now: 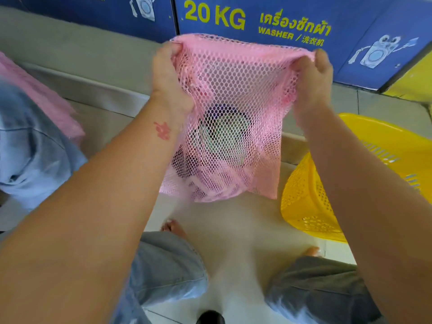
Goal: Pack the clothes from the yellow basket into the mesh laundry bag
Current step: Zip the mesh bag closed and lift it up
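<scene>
Both hands grip the top edge of the pink mesh laundry bag [228, 118] at centre frame, lifted clear of the pale tiled floor [233, 230]. The left hand [169, 80] bunches one corner, the right hand [312, 77] the other. Dark and pale clothes [224, 146] sag in the bag's bottom. The yellow plastic basket [306, 197] sits at the right edge.

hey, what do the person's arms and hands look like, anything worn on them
Both forearms are bare: no sleeves, gloves, watch or rings show. The left hand has a red blotchy mark just below its wrist. The right hand shows no markings.
</scene>
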